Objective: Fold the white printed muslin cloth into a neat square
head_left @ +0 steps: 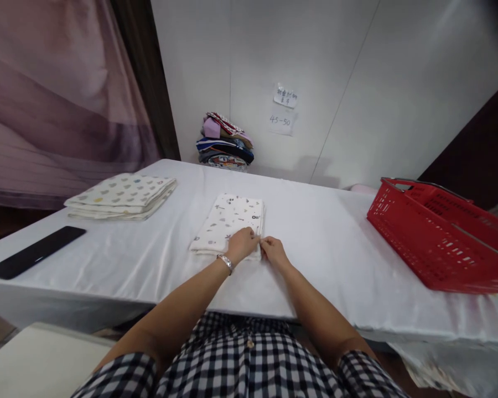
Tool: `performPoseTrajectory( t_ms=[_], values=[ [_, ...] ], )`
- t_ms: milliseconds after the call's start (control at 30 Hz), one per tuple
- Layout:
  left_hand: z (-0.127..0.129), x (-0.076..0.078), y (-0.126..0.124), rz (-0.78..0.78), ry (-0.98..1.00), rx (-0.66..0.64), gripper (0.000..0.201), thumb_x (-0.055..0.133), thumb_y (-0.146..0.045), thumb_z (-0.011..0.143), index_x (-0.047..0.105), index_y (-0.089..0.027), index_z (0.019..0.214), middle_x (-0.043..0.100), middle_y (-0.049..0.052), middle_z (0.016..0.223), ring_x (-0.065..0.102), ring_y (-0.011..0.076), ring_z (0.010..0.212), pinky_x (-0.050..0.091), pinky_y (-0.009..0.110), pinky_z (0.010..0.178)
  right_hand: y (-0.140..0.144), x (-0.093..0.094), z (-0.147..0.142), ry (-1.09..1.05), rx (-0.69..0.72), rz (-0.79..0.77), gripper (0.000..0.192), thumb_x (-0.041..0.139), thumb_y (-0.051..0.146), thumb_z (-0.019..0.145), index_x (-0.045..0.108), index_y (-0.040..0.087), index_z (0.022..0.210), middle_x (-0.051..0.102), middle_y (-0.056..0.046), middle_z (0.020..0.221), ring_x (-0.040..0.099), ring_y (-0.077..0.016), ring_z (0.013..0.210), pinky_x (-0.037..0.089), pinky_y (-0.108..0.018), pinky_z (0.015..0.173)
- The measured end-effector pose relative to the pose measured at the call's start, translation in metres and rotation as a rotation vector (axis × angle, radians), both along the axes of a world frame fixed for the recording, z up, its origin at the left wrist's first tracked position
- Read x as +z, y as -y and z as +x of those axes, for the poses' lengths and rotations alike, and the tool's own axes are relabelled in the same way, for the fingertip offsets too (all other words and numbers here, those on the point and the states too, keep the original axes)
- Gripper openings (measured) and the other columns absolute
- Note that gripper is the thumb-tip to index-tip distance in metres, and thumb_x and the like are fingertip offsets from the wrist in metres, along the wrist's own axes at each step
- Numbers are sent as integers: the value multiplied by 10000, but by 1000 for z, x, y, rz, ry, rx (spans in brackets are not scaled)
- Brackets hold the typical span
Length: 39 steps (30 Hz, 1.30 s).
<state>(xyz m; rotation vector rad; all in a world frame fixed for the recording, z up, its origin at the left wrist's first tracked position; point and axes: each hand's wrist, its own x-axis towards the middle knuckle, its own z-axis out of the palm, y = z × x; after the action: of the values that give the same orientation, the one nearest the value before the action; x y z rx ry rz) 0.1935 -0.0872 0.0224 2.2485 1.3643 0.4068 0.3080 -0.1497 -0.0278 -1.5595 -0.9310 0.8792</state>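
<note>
A folded white cloth with small grey and dark prints (pixel 228 218) lies flat on the white-covered table in front of me. My left hand (pixel 243 243) rests on its near right part, fingers bent together at the right edge. Just beside it, my right hand (pixel 274 251) pinches the same edge near the right corner. The fingertips of both hands almost meet there and hide that bit of the edge. A bracelet (pixel 225 263) circles my left wrist.
To the left lie a stack of folded patterned cloths (pixel 122 196) and a black flat object (pixel 35 251). A red plastic basket (pixel 444 237) stands at the right. Behind the table, a pile of folded fabrics (pixel 225 142) sits against the wall.
</note>
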Motion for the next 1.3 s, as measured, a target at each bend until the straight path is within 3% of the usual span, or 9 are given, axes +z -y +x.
performPoseTrajectory(
  t_ms=[233,400,500,700,833,1033,1300],
  values=[
    [12,0,-15,-48,-101,-14,153,509,-285,772,640,-208,792,694,81,846,632,236,818,431,309,671,-1,-11,0,-52,-4,46,165,512,354,660,534,191,653,487,66,450,390,-76,369,285,-201,378],
    [10,-4,-22,-132,12,-46,162,467,-258,789,618,-203,766,688,45,783,608,172,703,410,266,614,-1,-8,-2,-46,8,46,123,468,295,621,531,189,626,461,70,445,366,-71,382,281,-200,399],
    [11,-5,-20,-103,-8,-52,161,474,-270,788,619,-207,760,685,46,779,606,179,716,410,275,625,-1,-8,-2,-36,23,54,109,462,291,624,512,195,613,432,75,435,345,-72,397,272,-203,414],
    [19,-2,-18,-101,-137,-86,294,519,-470,781,620,-194,770,683,86,791,625,227,783,416,294,649,4,-5,-3,-1,71,85,152,476,317,674,426,210,579,405,77,445,333,-75,432,267,-208,442],
    [20,-3,-24,-71,-156,-62,186,523,-345,747,603,-178,740,679,81,771,625,213,762,406,273,610,8,-1,0,-11,85,56,165,512,351,692,517,192,649,425,78,457,342,-77,434,283,-210,453],
    [9,-2,-31,-298,19,-17,187,443,-303,777,551,-176,694,601,22,546,583,150,547,399,241,548,10,1,12,-3,19,-6,165,516,336,704,573,183,734,498,63,514,391,-84,423,298,-212,437],
    [17,-1,-19,-30,-178,-62,155,473,-307,762,561,-185,724,664,70,749,622,212,744,385,278,589,8,-11,11,137,43,13,150,508,327,760,581,196,752,528,57,534,403,-88,463,318,-206,474]
  ],
)
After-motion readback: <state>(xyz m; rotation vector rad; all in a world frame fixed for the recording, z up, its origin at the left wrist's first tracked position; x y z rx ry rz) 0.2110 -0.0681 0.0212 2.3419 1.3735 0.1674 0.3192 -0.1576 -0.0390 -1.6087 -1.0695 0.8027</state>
